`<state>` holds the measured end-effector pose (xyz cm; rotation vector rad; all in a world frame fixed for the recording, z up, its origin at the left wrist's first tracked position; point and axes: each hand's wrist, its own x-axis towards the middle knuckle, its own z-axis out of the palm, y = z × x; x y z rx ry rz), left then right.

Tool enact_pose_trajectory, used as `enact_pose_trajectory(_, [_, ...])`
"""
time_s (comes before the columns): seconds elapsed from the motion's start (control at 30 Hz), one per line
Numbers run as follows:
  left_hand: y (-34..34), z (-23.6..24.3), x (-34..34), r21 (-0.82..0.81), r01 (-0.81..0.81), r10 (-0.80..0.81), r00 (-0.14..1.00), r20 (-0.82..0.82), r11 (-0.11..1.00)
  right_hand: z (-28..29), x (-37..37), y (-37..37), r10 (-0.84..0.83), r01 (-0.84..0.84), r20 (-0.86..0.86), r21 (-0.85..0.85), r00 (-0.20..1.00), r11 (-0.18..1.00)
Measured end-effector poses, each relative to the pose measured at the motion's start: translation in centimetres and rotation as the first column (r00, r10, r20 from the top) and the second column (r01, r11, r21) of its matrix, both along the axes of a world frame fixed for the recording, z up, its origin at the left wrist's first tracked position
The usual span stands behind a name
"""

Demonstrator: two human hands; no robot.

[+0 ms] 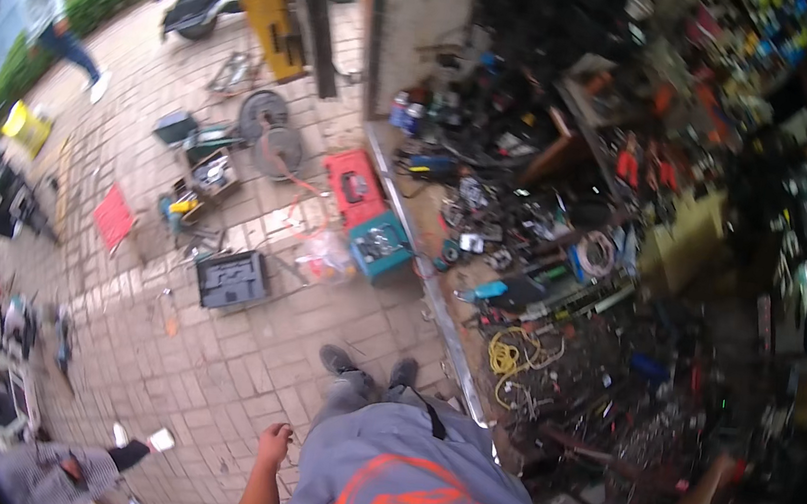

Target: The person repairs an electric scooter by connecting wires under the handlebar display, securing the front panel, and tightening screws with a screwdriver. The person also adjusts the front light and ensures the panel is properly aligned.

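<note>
My left hand [274,441] hangs beside my hip over the brick paving. Its fingers are loosely bent and slightly apart, with nothing visible in them. Out to the right, my right hand [723,469] reaches into the dark, cluttered bench area. It appears closed around something dark, next to a small red part [740,468]. Dim light and blur hide its fingers and the thing's kind. Left of that hand, a tangle of loose small parts and tools [644,423] covers the bench, with a coil of yellow cord [509,354] near the bench's edge.
A metal edge [445,323] separates the bench from the paving. On the ground lie an open dark tool case [232,279], a red case [355,189], a teal box [381,248] and a red panel [114,216]. A person [45,12] walks at the far left; another person [59,472] is lower left.
</note>
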<state>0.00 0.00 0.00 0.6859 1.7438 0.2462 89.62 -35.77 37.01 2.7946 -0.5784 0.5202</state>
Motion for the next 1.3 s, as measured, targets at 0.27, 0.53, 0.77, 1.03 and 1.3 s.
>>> enact_pose_trajectory(0.27, [7.3,3.7,-1.1,-0.061,0.224,-0.23,0.967,-0.111,0.973,1.1,-6.6,-7.0,0.112,-0.118,0.168,0.026,0.979,0.993])
enact_pose_trajectory(0.53, [10.8,0.4,4.9,-0.027,0.465,-0.466,0.885,-0.01,0.885,-19.7,-22.8,17.9,0.835,-0.712,-0.097,0.475,0.542,0.518])
enact_pose_trajectory(0.77, [2.7,-5.1,10.3,-0.248,0.917,-0.949,0.288,-0.131,0.313,-44.7,-38.7,45.4,0.979,-0.491,-0.2,0.851,0.027,0.188])
enact_pose_trajectory(1.03, [-2.7,-6.8,11.6,-0.34,0.879,-0.942,0.306,-0.136,0.335,-63.0,-31.8,62.6,0.913,-0.62,-0.405,0.729,-0.052,0.288])
enact_pose_trajectory(1.3, [-0.9,-6.5,11.7,-0.36,0.82,-0.893,0.434,-0.116,0.445,-68.8,-26.9,65.9,0.902,-0.835,-0.405,0.54,-0.152,0.102])
